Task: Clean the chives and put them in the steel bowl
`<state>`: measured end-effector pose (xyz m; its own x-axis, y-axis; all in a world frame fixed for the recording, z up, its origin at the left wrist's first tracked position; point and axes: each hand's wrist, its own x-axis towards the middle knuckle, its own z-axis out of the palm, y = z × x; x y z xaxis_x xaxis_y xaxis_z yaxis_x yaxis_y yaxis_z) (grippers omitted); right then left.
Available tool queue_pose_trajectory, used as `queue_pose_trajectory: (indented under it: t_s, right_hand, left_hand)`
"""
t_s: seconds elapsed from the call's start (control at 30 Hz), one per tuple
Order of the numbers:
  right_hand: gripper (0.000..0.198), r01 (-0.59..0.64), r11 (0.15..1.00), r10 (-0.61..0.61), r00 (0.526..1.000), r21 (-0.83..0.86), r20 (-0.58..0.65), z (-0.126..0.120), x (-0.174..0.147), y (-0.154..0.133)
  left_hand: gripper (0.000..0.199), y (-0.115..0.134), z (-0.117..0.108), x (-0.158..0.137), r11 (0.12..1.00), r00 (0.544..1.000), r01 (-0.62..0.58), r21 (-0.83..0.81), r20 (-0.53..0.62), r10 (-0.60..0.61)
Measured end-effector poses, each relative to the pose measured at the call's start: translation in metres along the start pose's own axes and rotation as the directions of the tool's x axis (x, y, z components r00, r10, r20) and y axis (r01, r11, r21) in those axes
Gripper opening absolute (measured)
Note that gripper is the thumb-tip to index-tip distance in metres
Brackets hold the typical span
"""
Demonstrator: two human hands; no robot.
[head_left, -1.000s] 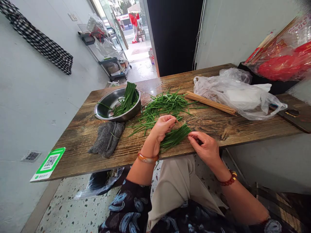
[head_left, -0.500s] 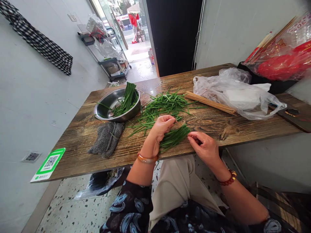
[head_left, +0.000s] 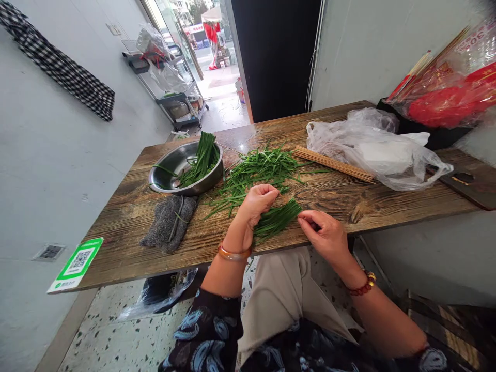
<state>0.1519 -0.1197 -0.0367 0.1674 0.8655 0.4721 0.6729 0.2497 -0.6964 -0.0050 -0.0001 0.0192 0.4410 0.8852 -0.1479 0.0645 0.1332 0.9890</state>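
GREENS BUNDLE (head_left: pixel 277 219), NEAR SIDE OF TBL (head_left: pixel 124 222)

Qty 1, betw. hands. Risk: blades poss. spill off near edge if bundle's nudged. L hand (head_left: pixel 258 203): far-left of bundle, wrist bent, fingertips together. R hand (head_left: pixel 327 232): at bundle's right end, thumb & forefinger together. Items pinched, if any: can't tell.

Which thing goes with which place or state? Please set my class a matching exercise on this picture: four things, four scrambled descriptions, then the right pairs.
Things
1. metal bowl
2. grey cloth item
3. thin wooden sticks
4. small leaf bundle

Descriptions
A. between the left hand and right hand
B. brown, lying beside the plastic bag
C. holding green leaves, on the left half of the table
D. lying on the wood, next to the bowl on the person's side

Right pairs
1-C, 2-D, 3-B, 4-A
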Motion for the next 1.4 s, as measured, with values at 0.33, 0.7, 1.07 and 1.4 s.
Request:
queue_pose_trajectory:
  t_s: [0.33, 0.7, 1.07, 1.4]
  right_hand:
    - [0.015, 0.004, 1.0, -0.004, 1.0, -0.016, -0.015, 0.0008, -0.0004, 0.0006]
    - [0.016, -0.053, 0.999, 0.053, 0.998, -0.007, -0.025, 0.002, -0.0002, -0.0005]
    - [0.02, -0.115, 0.993, 0.115, 0.993, 0.025, -0.019, 0.0025, -0.0003, 0.0014]
    - [0.021, -0.133, 0.987, 0.138, 0.989, 0.092, -0.052, 0.0022, -0.0022, 0.0001]
  left_hand:
    - [0.029, -0.0044, -0.0005, 0.0015, 1.0, 0.998, -0.009, 0.017, 0.062, 0.007]
    - [0.018, -0.002, 0.0063, -0.0002, 0.975, 0.996, -0.08, 0.205, 0.055, 0.07]
    - [0.018, -0.0078, 0.0061, 0.0035, 0.877, 0.961, -0.277, 0.392, 0.099, 0.259]
    - [0.02, -0.008, 0.0015, 0.0032, 0.907, 0.928, -0.35, 0.234, -0.042, 0.369]
